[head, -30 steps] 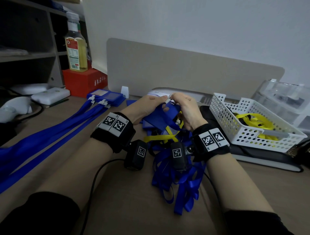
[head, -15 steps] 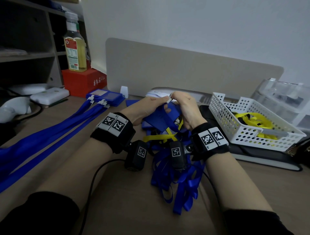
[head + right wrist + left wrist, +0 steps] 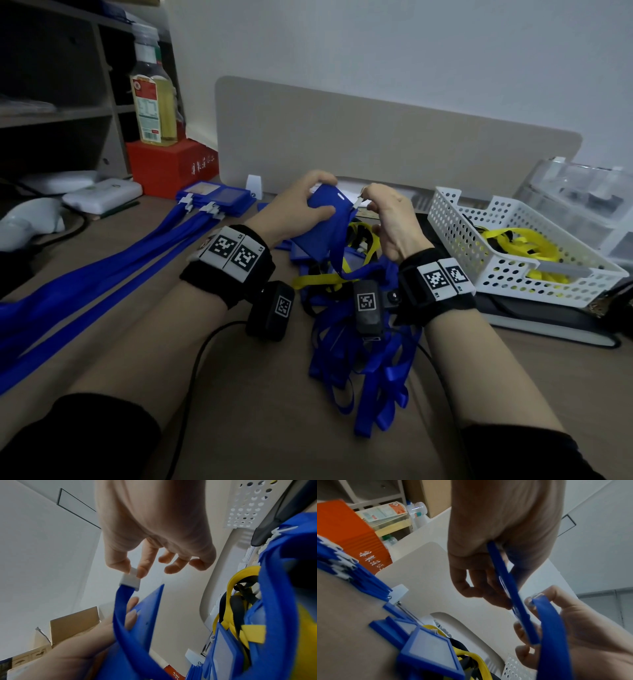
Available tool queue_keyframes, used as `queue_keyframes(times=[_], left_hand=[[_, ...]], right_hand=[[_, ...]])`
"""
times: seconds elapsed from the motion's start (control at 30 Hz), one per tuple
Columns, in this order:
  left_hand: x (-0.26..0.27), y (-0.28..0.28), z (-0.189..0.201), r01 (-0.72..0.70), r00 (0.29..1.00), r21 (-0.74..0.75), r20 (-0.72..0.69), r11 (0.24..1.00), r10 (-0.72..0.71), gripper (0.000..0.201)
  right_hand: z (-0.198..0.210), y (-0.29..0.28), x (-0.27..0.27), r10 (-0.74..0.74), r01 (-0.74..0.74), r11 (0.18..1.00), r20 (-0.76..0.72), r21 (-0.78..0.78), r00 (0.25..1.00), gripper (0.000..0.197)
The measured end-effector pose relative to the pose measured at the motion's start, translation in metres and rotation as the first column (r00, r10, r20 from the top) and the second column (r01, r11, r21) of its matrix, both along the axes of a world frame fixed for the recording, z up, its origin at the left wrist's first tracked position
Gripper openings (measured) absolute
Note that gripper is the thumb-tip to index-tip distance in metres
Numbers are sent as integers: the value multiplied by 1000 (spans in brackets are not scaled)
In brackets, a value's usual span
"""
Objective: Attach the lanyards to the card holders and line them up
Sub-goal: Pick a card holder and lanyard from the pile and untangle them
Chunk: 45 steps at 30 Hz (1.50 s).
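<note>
My left hand (image 3: 301, 209) grips a blue card holder (image 3: 325, 219) (image 3: 510, 585) (image 3: 147, 615) above the desk, its slot end up. My right hand (image 3: 383, 212) pinches the white clip (image 3: 358, 202) (image 3: 130, 580) of a blue lanyard (image 3: 337, 253) (image 3: 553, 628) (image 3: 123, 615) between thumb and forefinger, just right of the holder's slot and apart from it. A tangle of blue lanyards (image 3: 363, 359) with some yellow ones (image 3: 322, 279) lies under my hands. Finished holders with lanyards (image 3: 212, 202) lie in a row at the left, straps (image 3: 102, 274) running toward me.
A white perforated basket (image 3: 513, 270) with yellow lanyards stands at the right on a dark pad. A red box (image 3: 171, 164) carrying a bottle (image 3: 154, 99) sits at the back left beside shelves. A beige divider panel (image 3: 376, 147) runs behind. Loose blue holders (image 3: 428, 651) lie near the pile.
My hands have lifted slightly and parted. The clip, earlier hidden against the holder's top, now shows in my right fingers beside the slot.
</note>
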<state>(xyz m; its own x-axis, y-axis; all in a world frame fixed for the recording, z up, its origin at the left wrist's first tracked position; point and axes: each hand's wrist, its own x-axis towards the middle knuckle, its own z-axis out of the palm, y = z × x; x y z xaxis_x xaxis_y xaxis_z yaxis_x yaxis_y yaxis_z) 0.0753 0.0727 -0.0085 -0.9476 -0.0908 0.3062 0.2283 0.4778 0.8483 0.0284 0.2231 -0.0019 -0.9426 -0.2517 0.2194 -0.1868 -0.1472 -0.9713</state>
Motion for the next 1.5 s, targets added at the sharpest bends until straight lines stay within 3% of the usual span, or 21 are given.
queue_keyframes(times=[0.07, 0.13, 0.23, 0.3, 0.47, 0.9, 1.03, 1.13, 1.33, 1.5], left_hand=[[4, 0, 3, -25, 1000, -31, -9, 999, 24, 58], [6, 2, 6, -71, 997, -104, -41, 992, 67, 66], [5, 2, 9, -162, 984, -382, -131, 910, 120, 27], [5, 3, 11, -186, 978, -468, -171, 864, 118, 6], [6, 4, 12, -246, 968, -555, -189, 795, 168, 14], [9, 4, 17, -295, 951, -632, -264, 716, 158, 19], [8, 4, 17, -306, 948, -654, -275, 692, 160, 20], [8, 4, 16, -310, 947, -663, -278, 681, 160, 20], [10, 5, 17, -310, 946, -626, -281, 716, 164, 21], [8, 2, 15, -336, 937, -543, -277, 770, 213, 27]], right_hand=[[-2, -1, -1, -15, 15, 1000, 4, 27, 1000, 24], [-3, -1, -2, -22, 22, 999, 5, 35, 1000, 23], [-2, -1, -2, -26, 26, 999, 25, 35, 999, 24], [-1, -1, 0, -11, 10, 1000, 46, 27, 999, 24], [-3, -4, -2, -31, 26, 996, 66, 80, 997, 19], [-4, -4, -6, -13, 4, 993, 71, 122, 997, 13], [-4, -5, -5, 44, -49, 996, 70, 71, 997, 7], [-5, -4, -8, 43, -45, 998, 58, 39, 997, 16], [-2, -5, -1, 25, -25, 1000, 43, -4, 999, 3], [-4, -9, -2, 46, -44, 998, 60, -39, 997, 4]])
